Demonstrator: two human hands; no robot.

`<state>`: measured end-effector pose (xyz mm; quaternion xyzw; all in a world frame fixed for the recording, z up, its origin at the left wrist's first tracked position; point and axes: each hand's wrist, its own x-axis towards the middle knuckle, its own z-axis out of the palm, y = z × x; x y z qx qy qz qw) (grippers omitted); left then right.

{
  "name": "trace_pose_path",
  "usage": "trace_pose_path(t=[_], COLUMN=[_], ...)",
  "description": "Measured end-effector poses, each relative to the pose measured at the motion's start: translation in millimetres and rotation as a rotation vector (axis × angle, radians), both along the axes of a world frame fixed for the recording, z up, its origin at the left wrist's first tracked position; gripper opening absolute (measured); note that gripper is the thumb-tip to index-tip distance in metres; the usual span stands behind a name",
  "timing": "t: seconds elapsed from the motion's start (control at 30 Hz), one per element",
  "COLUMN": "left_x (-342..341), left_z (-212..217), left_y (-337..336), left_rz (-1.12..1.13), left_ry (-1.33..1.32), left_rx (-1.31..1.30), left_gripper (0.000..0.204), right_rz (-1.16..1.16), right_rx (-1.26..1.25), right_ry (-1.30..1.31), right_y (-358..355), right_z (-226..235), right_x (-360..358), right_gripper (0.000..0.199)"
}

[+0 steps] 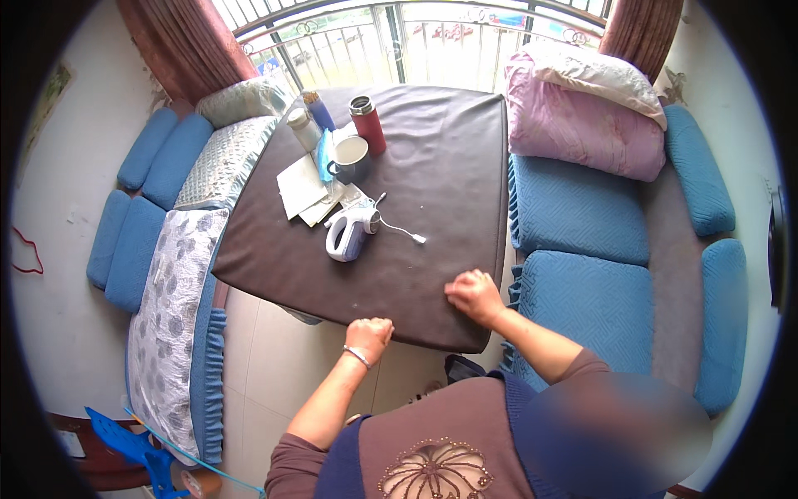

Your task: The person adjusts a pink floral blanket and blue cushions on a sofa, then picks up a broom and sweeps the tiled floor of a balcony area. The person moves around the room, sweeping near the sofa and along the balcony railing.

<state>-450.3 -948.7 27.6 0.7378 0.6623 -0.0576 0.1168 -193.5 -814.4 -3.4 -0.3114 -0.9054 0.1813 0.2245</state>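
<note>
The left hand [370, 336] is curled at the near edge of the brown leather-like table cover [436, 200], knuckles upward; I cannot tell whether its fingers pinch the border or only rest against it. The right hand [472, 296] is on the cover near its right front corner, with fingers bunched and a little blurred, so here also I cannot tell if some fold is between them. The cover lies over the whole table top and drops at the sides. I judge it to be soft and flexible, rather smooth, probably somewhat heavy as one sheet, and not fragile; the hanging border seems the surest place to hold, because the flat top gives little to grasp. Towards the middle of the cover lies a white handheld appliance [352, 234] with a loop handle, beside a white cable [418, 239]; towards its far left part stand a black mug [352, 170] and a red thermos flask [371, 133]. These could slide if the cover were pulled. The inner sides of both fingers are hidden, and so is most of the table's frame below the cover. A dark object [462, 368] below the cover's right front corner is too obscured to name, and the right sleeve [591, 366] is partly lost in a blurred area.
</note>
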Motion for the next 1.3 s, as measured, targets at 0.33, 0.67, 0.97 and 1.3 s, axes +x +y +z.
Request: trace_pose_path(t=[0.33, 0.67, 0.97, 1.3], left_x=[13, 4, -12, -10], left_z=[-1, -19, 5, -5], left_y=[157, 192, 216, 126], left_rz=[0.064, -0.021, 0.277, 0.575], left_ry=[-0.165, -0.095, -0.416, -1.106], left_rx=[0.467, 0.537, 0.678, 0.419], left_gripper=[0.031, 0.010, 0.009, 0.021], right_rz=[-0.199, -0.282, -0.271, -0.258], right_rx=[-0.084, 0.045, 0.039, -1.426], right_ry=[0.300, 0.209, 0.197, 0.881], right_y=[166, 178, 170, 70], right_z=[-18, -23, -22, 4], right_x=[-95, -119, -118, -98], right_gripper=[0.031, 0.013, 0.010, 0.015])
